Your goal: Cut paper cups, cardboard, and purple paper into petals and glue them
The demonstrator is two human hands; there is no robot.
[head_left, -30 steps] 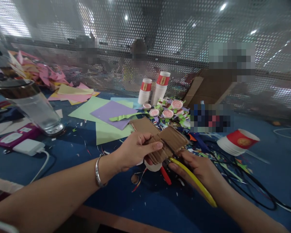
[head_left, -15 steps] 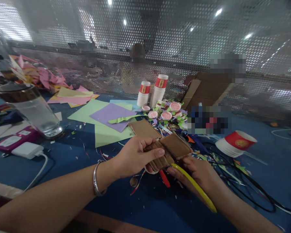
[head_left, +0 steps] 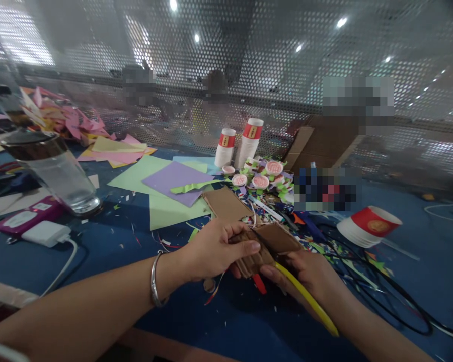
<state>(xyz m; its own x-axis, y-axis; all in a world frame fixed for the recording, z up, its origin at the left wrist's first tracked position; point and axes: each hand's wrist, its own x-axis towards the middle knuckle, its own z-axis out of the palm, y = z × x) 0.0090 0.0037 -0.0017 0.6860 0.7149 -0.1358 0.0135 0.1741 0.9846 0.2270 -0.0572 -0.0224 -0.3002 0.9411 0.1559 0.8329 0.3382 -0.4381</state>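
My left hand (head_left: 215, 254) is closed on a folded piece of brown corrugated cardboard (head_left: 251, 256), thumb on top and fingers beneath. My right hand (head_left: 309, 274) is wrapped round a tool with a long, curved yellow handle (head_left: 305, 294). A thin dark line, blade or slit, runs across the cardboard from the handle's upper end; the tool's working end is mostly hidden. To the right of that line a cardboard flap (head_left: 279, 236) tilts downward by my right fingers. Beyond my hands lies another flat cardboard piece (head_left: 226, 203). Something red (head_left: 259, 284) shows below the held cardboard.
Green and purple paper (head_left: 177, 181) lies at centre-left. Stacked paper cups (head_left: 248, 146) stand behind small decorated cup bottoms (head_left: 260, 182). One red-and-white cup (head_left: 370, 226) and black cables (head_left: 385, 301) are at right. A water-filled glass bottle (head_left: 68, 176) and white charger (head_left: 47, 234) are at left.
The right cardboard flap has tipped down and away from the part in my left hand. Both hands sit slightly lower in view, still holding the cardboard and the yellow-handled tool.
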